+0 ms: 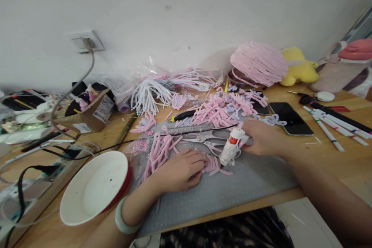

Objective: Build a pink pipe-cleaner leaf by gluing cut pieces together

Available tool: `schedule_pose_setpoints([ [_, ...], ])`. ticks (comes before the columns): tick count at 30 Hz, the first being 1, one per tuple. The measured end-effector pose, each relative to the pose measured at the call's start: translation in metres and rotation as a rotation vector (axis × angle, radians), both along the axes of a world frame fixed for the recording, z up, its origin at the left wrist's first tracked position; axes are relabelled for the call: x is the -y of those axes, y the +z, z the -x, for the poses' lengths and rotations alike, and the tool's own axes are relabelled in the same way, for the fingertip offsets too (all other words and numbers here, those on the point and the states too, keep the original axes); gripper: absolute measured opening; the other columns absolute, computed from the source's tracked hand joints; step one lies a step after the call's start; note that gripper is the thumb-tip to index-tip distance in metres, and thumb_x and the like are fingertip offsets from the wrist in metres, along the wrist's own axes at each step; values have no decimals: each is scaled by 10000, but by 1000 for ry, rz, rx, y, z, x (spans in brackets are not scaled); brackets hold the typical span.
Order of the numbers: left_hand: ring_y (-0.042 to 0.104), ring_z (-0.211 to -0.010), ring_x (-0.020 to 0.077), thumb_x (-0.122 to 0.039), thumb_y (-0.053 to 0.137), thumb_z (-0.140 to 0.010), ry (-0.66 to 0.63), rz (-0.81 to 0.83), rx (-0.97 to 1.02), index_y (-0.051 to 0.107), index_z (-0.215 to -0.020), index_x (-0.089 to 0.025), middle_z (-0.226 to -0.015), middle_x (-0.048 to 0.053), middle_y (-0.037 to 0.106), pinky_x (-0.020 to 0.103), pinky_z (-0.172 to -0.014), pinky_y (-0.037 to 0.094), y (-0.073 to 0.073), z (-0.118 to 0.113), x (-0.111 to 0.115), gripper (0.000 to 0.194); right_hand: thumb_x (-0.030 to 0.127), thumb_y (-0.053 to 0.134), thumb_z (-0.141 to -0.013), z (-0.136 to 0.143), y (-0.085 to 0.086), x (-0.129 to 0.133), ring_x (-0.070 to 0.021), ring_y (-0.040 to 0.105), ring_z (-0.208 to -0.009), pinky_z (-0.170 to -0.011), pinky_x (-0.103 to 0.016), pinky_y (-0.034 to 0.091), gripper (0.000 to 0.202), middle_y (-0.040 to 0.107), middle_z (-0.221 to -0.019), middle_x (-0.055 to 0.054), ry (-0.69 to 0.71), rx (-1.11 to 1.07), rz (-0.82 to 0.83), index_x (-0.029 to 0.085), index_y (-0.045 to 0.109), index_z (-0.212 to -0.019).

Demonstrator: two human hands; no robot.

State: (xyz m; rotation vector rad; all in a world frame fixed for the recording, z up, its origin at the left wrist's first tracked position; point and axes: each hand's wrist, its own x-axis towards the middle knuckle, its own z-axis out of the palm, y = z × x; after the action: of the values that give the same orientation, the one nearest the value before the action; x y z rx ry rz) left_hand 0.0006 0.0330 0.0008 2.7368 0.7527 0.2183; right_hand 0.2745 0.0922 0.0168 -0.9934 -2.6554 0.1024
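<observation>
Mat [255, 186] bare in front, crowded behind

Room was left along the near edge, short of the left hand [183, 169] and right hand [263, 138]. Between them, the way was blocked by the glue gun [231, 146], held nose-down. Farther back, passage was obstructed by scissors [200, 139], ruler [186, 129], cable [174, 134] and pink heap [213, 113]. The left was hindered by the bowl [100, 186]; on the right, bare table [328, 162] was bounded behind by phone [290, 118] and sticks [328, 131].

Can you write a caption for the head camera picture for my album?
The right hand points a glue gun down at pink strips on a gray mat, the left hand close by.
</observation>
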Motion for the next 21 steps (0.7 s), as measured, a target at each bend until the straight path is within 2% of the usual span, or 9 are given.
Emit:
schedule_pose_setpoints([
  [21, 513, -1032, 189, -118, 463, -798, -2, 23, -13, 545, -969, -161, -1084, 69, 597, 343, -929, 360, 1, 0, -1, 194, 200, 586, -673, -1, -1, 2, -204, 527, -698, -676, -308, 346, 36, 594, -705, -53, 50, 36, -76, 173, 569, -690],
])
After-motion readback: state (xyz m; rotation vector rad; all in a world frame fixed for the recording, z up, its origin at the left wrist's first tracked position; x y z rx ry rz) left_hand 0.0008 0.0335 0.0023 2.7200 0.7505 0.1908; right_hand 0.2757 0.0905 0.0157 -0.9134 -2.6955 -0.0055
